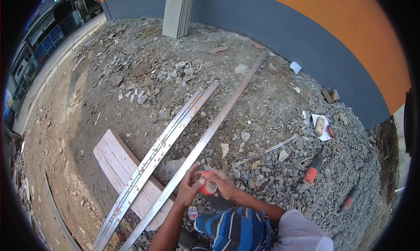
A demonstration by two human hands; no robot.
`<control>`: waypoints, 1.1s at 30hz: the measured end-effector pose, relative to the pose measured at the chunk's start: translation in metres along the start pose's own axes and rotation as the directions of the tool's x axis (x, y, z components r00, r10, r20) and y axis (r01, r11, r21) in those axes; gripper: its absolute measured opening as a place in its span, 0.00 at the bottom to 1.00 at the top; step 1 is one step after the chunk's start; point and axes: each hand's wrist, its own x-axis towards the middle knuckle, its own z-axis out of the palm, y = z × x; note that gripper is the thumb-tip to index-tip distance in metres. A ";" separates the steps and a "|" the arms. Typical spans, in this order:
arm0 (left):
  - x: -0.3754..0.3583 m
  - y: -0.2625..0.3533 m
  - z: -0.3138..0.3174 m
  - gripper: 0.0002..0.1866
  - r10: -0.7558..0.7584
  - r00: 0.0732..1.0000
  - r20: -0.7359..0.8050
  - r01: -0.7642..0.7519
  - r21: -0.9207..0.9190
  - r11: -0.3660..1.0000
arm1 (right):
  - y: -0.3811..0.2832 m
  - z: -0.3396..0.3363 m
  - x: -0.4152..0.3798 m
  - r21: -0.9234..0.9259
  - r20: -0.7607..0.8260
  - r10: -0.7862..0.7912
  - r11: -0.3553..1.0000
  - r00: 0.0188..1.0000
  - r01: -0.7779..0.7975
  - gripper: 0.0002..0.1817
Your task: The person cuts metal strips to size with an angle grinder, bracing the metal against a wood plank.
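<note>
A small round red roll with a pale centre, like a roll of tape [209, 188], is held in front of my body. My left hand [189, 185] grips it from the left, with the fingers curled at its edge. From the other side my right hand [223, 184] closes on it, thumb and fingers at its top. Just beside my left hand runs a long metal bar [197, 151], slanting up to the right. Metal channels [153, 159] lie parallel to it, across a pale wooden plank [114, 157]. A clear plastic cup [193, 213] is below my hands.
On the gravel at right lie an orange power tool [309, 176] with its cable and another orange-and-black tool [348, 201]. A white paper [323, 127] carries small objects. Grey panels [176, 12] lean on the grey-and-orange wall [280, 36]. Rubble covers the ground.
</note>
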 end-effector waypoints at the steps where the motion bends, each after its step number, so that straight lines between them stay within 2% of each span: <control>1: 0.005 -0.016 0.001 0.56 0.004 1.000 0.002 -0.004 0.008 1.000 | 0.001 0.003 0.002 -0.007 -0.044 -0.103 0.995 0.994 0.103 0.21; 2: 0.009 -0.032 0.007 0.52 0.043 0.999 -0.008 -0.044 -0.207 0.977 | 0.000 0.004 0.004 -0.020 -0.091 -0.206 0.978 0.974 0.205 0.21; 3: 0.010 -0.042 0.015 0.49 0.075 0.997 -0.027 -0.079 -0.415 0.906 | -0.004 0.007 0.002 -0.018 -0.094 -0.210 0.978 0.973 0.209 0.21; 4: 0.006 -0.041 0.027 0.47 0.026 0.999 0.045 0.010 -0.669 0.744 | -0.012 0.014 -0.004 -0.190 -0.086 -0.295 0.942 0.952 0.275 0.21; 5: 0.002 -0.039 0.035 0.47 0.018 0.999 0.045 0.016 -0.666 0.746 | -0.015 0.018 -0.008 -0.353 -0.064 -0.373 0.876 0.926 0.329 0.20; 6: -0.002 -0.033 0.043 0.48 0.048 0.999 0.009 -0.033 -0.618 0.786 | -0.008 0.009 0.002 -0.673 0.058 -0.691 0.506 0.721 0.539 0.21; 8: -0.005 -0.019 0.045 0.49 0.076 0.997 -0.023 -0.076 -0.562 0.824 | -0.011 0.000 0.004 -0.690 0.065 -0.682 0.497 0.729 0.526 0.21; 9: -0.007 -0.011 0.038 0.51 -0.043 0.999 0.021 0.048 -0.425 0.904 | -0.013 -0.004 0.003 -0.711 0.076 -0.672 0.482 0.737 0.512 0.22; 10: -0.008 -0.003 0.034 0.53 -0.166 0.985 0.047 0.173 -0.275 0.946 | -0.018 -0.008 0.002 -0.708 0.069 -0.671 0.488 0.738 0.510 0.22; 11: -0.009 0.005 0.034 0.53 -0.175 0.983 0.049 0.182 -0.272 0.945 | -0.022 -0.011 -0.002 -0.656 0.023 -0.515 0.639 0.857 0.402 0.21; 12: -0.011 0.014 0.035 0.54 -0.106 0.994 0.006 0.106 -0.066 0.992 | -0.027 -0.014 -0.007 -0.592 -0.009 -0.336 0.761 0.942 0.266 0.20; 13: -0.011 0.018 0.034 0.55 -0.028 0.999 -0.020 0.031 0.146 0.989 | -0.029 -0.015 -0.010 -0.588 -0.016 -0.332 0.766 0.943 0.259 0.20; 14: -0.011 0.010 0.028 0.53 0.000 0.999 -0.035 0.012 0.331 0.944 | -0.031 -0.017 -0.013 -0.450 -0.076 -0.189 0.883 0.979 0.136 0.19; 15: -0.011 0.015 0.024 0.53 -0.008 0.999 -0.037 0.020 0.332 0.943 | -0.033 -0.019 -0.014 -0.293 -0.108 -0.034 0.956 0.994 0.001 0.18; 16: -0.012 0.025 0.021 0.51 -0.023 0.999 -0.023 0.032 0.518 0.855 | -0.035 -0.023 -0.017 -0.285 -0.108 -0.025 0.959 0.994 -0.006 0.18; 17: -0.014 0.033 0.017 0.50 -0.039 0.999 -0.007 0.033 0.684 0.729 | -0.039 -0.030 -0.019 -0.401 -0.058 -0.083 0.915 0.995 0.053 0.18; 18: -0.017 0.038 0.012 0.41 -0.131 0.991 -0.031 0.118 0.667 0.735 | -0.045 -0.038 -0.021 -0.509 -0.003 -0.135 0.853 0.991 0.115 0.17; 19: -0.019 0.044 0.004 0.41 -0.141 0.989 -0.030 0.125 0.668 0.734 | -0.061 -0.053 -0.022 -0.434 -0.021 -0.029 0.901 0.999 0.017 0.17; 20: -0.023 0.049 -0.008 0.35 -0.309 0.949 -0.068 0.280 0.633 0.721 | -0.080 -0.074 -0.021 -0.356 -0.027 0.083 0.930 0.996 -0.087 0.17; 21: -0.028 0.053 -0.023 0.30 -0.466 0.879 -0.101 0.429 0.591 0.683 | -0.088 -0.105 -0.014 -0.183 -0.039 0.051 0.981 0.998 -0.058 0.17; 22: -0.035 0.051 -0.045 0.26 -0.477 0.878 -0.044 0.401 0.611 0.682 | -0.127 -0.128 -0.013 -0.174 -0.144 0.032 0.983 0.989 -0.057 0.14; 23: -0.045 0.047 -0.070 0.22 -0.485 0.875 0.014 0.368 0.631 0.682 | -0.157 -0.159 -0.007 -0.015 -0.293 0.030 0.999 0.956 -0.036 0.11; 24: -0.059 0.045 -0.097 0.19 -0.547 0.837 0.015 0.469 0.495 0.731 | -0.190 -0.200 -0.002 0.065 -0.342 -0.038 0.996 0.939 0.064 0.11; 25: -0.075 0.043 -0.123 0.17 -0.608 0.794 0.028 0.562 0.348 0.750 | -0.221 -0.246 0.007 0.061 -0.454 -0.123 0.984 0.882 0.169 0.11; 26: -0.092 0.043 -0.149 0.15 -0.668 0.744 -0.003 0.626 0.351 0.696 | -0.246 -0.283 0.013 0.004 -0.591 -0.275 0.939 0.759 0.344 0.12; 27: -0.110 0.044 -0.168 0.13 -0.720 0.693 -0.033 0.683 0.350 0.641 | -0.261 -0.322 0.021 0.036 -0.698 -0.319 0.878 0.641 0.477 0.08; 29: -0.147 0.041 -0.183 0.10 -0.719 0.684 -0.120 0.702 0.377 0.604 | -0.269 -0.377 0.037 0.016 -0.834 -0.282 0.846 0.474 0.532 0.05; 31: -0.163 0.031 -0.185 0.09 -0.708 0.694 -0.127 0.695 0.375 0.614 | -0.241 -0.367 0.061 0.073 -0.826 -0.228 0.863 0.515 0.500 0.05; 32: -0.162 0.031 -0.174 0.09 -0.702 0.684 -0.198 0.710 0.400 0.579 | -0.229 -0.349 0.073 0.120 -0.813 -0.184 0.875 0.552 0.469 0.05; 33: -0.160 0.030 -0.163 0.09 -0.689 0.673 -0.269 0.725 0.421 0.545 | -0.216 -0.304 0.076 0.071 -0.768 -0.193 0.922 0.610 0.381 0.06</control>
